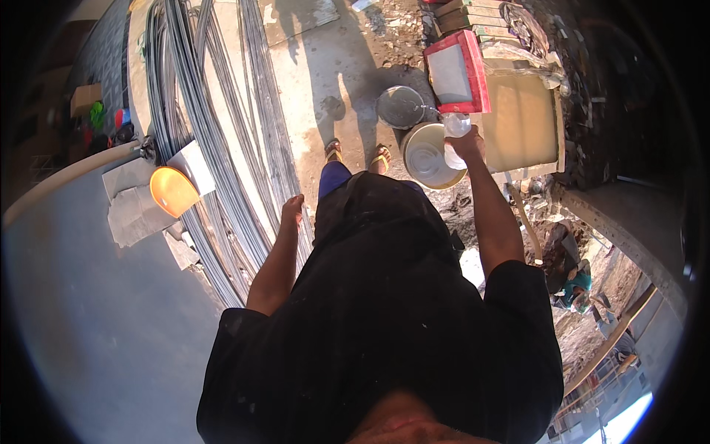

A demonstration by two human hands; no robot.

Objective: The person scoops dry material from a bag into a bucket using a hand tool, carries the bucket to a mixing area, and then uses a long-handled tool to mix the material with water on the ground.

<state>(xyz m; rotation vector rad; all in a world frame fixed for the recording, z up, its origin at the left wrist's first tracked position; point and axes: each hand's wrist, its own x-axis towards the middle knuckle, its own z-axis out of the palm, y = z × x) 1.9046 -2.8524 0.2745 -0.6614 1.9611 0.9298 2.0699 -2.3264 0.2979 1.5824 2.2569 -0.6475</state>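
Observation:
My right hand [467, 144] grips a clear plastic bottle [457, 126] above the side of a pale bucket [421, 158]. Thin splashes of water show by the bottle's end, over a dark bucket [400, 107] that stands just behind the pale one. Clear, rippled liquid appears inside the pale bucket. To the right of both buckets lie a red-framed panel [476, 77] and a wooden-rimmed tank of cloudy brown water [521, 122]. My left hand [294, 206] hangs at my side over bundled steel bars, its fingers curled; whether it holds anything cannot be told.
Long bundles of steel rebar [213, 122] run along the floor at left, with an orange plastic scoop-shaped object [173, 191] beside them. Broken rubble [396, 33] lies ahead. Stacked boxes [480, 16] stand at upper right. Another person [577, 286] is low down at far right.

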